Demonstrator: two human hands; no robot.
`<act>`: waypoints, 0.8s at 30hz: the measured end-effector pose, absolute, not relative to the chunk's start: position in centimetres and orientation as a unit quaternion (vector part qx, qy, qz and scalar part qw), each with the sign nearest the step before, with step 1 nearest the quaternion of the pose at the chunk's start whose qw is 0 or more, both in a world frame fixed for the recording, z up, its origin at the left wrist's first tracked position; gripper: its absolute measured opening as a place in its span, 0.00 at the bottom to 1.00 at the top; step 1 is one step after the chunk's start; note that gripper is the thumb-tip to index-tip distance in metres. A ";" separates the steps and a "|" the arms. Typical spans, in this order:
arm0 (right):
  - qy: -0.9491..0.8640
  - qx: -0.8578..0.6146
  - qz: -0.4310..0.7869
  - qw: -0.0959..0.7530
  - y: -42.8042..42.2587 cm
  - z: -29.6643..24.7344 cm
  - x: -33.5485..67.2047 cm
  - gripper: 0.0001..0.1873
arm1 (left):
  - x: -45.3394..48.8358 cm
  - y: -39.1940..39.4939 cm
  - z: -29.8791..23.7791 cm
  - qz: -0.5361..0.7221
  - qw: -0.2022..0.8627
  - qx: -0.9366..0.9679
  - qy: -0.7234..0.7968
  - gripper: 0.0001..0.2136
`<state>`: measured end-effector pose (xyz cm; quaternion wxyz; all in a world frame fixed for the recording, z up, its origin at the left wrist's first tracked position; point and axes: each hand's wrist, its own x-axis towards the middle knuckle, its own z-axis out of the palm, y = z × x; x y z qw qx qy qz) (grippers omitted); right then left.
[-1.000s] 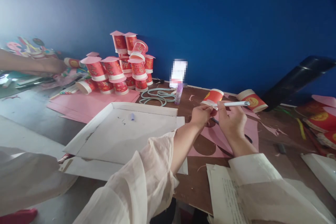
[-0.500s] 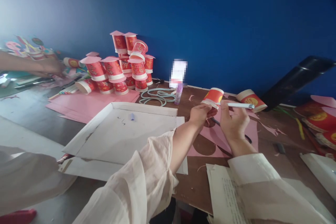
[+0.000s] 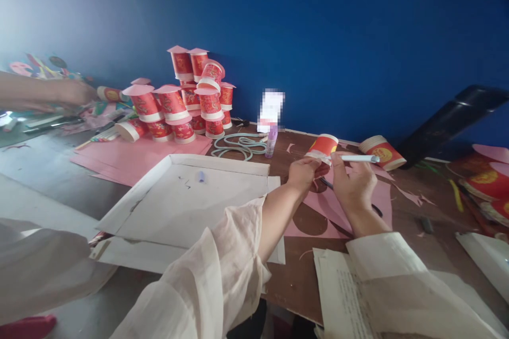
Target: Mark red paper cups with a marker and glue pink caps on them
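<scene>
My left hand [image 3: 305, 172] grips a red paper cup [image 3: 324, 147] with a white rim, tilted on its side above the brown table [image 3: 302, 275]. My right hand [image 3: 353, 180] is closed on a white pen-like stick [image 3: 358, 158], whose tip touches the cup's rim. Both hands hover over a pink paper sheet [image 3: 338, 206] with round holes cut out of it. A black pen or scissor handle lies under my right hand.
A pile of red cups with pink lids [image 3: 186, 100] stands at the back left on pink sheets. A purple glue stick [image 3: 271, 141], a coiled cord [image 3: 238, 145], a white cardboard tray [image 3: 186, 201], another cup [image 3: 382, 152] and a black tube [image 3: 449, 116] lie around. Another person's hand [image 3: 67, 94] works at far left.
My hands have barely shifted; the white stick swung slightly right and back along the cup's rim. The other person's hand at far left rose a little.
</scene>
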<state>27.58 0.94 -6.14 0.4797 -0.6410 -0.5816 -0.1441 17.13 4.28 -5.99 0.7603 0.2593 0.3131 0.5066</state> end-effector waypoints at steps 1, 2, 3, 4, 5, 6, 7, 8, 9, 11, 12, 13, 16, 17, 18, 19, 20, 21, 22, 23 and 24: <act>-0.583 -0.638 -0.145 0.482 1.0 -6.2 27.6 0.18 | 17.1 4.3 -6.0 0.508 0.760 0.259 0.314 0.13; -0.583 -0.636 -0.146 0.484 1.0 -6.2 27.6 0.18 | 17.2 4.3 -6.0 0.510 0.759 0.256 0.313 0.13; -0.582 -0.636 -0.147 0.485 1.0 -6.3 27.6 0.18 | 17.2 4.3 -6.0 0.512 0.759 0.253 0.313 0.13; -0.581 -0.635 -0.148 0.486 1.1 -6.4 27.7 0.18 | 17.2 4.3 -6.0 0.513 0.759 0.251 0.312 0.13; -0.580 -0.635 -0.149 0.488 1.1 -6.4 27.7 0.18 | 17.2 4.3 -6.0 0.515 0.760 0.249 0.310 0.14; -0.580 -0.635 -0.149 0.489 1.1 -6.4 27.7 0.18 | 17.3 4.3 -6.0 0.515 0.760 0.248 0.308 0.14; -0.580 -0.634 -0.148 0.490 1.2 -6.5 27.7 0.18 | 17.3 4.4 -6.0 0.515 0.761 0.247 0.307 0.14; -0.582 -0.633 -0.145 0.490 1.1 -6.5 27.7 0.18 | 17.3 4.4 -6.0 0.515 0.761 0.247 0.308 0.14; -0.584 -0.632 -0.141 0.489 1.1 -6.5 27.6 0.18 | 17.3 4.4 -6.0 0.515 0.761 0.246 0.309 0.15; -0.583 -0.635 -0.130 0.490 1.1 -6.4 27.5 0.19 | 17.3 4.4 -5.9 0.514 0.760 0.242 0.314 0.15; -0.579 -0.638 -0.124 0.492 1.0 -6.3 27.5 0.19 | 17.2 4.4 -5.9 0.513 0.761 0.242 0.316 0.15; -0.573 -0.642 -0.121 0.495 1.0 -6.3 27.4 0.19 | 17.2 4.4 -5.9 0.511 0.761 0.243 0.316 0.15; -0.549 -0.647 -0.124 0.514 0.8 -6.1 27.3 0.19 | 17.1 4.2 -5.9 0.506 0.764 0.250 0.312 0.14; -0.541 -0.648 -0.129 0.521 0.8 -6.0 27.3 0.19 | 17.1 4.2 -5.9 0.507 0.764 0.251 0.311 0.14; -0.535 -0.646 -0.133 0.528 0.7 -5.9 27.2 0.19 | 17.1 4.2 -5.9 0.507 0.764 0.250 0.311 0.13; -0.531 -0.645 -0.136 0.533 0.7 -5.9 27.2 0.19 | 17.1 4.1 -5.9 0.507 0.763 0.250 0.313 0.13; -0.529 -0.643 -0.136 0.538 0.7 -5.8 27.2 0.19 | 17.1 4.1 -5.9 0.506 0.762 0.251 0.316 0.12; -0.529 -0.641 -0.135 0.540 0.7 -5.8 27.2 0.18 | 17.0 4.1 -5.9 0.505 0.761 0.252 0.319 0.12; -0.530 -0.639 -0.133 0.541 0.7 -5.8 27.2 0.18 | 17.0 4.1 -5.9 0.504 0.761 0.254 0.320 0.12; -0.533 -0.638 -0.131 0.540 0.7 -5.8 27.2 0.18 | 17.0 4.1 -5.9 0.503 0.761 0.255 0.320 0.12; -0.536 -0.638 -0.131 0.537 0.7 -5.8 27.2 0.18 | 17.0 4.1 -5.8 0.503 0.762 0.255 0.319 0.12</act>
